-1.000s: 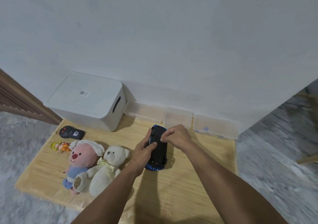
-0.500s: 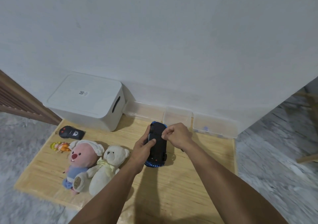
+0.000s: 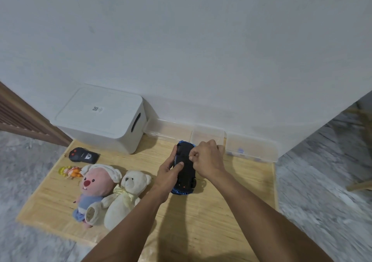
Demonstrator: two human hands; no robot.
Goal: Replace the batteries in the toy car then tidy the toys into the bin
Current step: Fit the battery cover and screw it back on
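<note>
A blue toy car [image 3: 186, 173] lies upside down on the wooden board [image 3: 201, 217], its black underside facing up. My left hand [image 3: 169, 173] grips the car's left side with the thumb laid across the underside. My right hand [image 3: 205, 161] rests curled on the car's right side, its fingertips pinching at the middle of the underside. What the fingertips hold is hidden. The white lidded bin [image 3: 100, 118] stands shut at the back left against the wall.
A black remote control [image 3: 83, 155], a small orange doll [image 3: 69, 171], a pink plush [image 3: 94, 189] and a white teddy bear [image 3: 124, 197] lie on the board's left. Three clear shallow trays [image 3: 249, 149] line the wall; the right one holds small bluish items.
The car and both hands have shifted slightly away from me toward the trays. My right fingers stay working at the underside.
</note>
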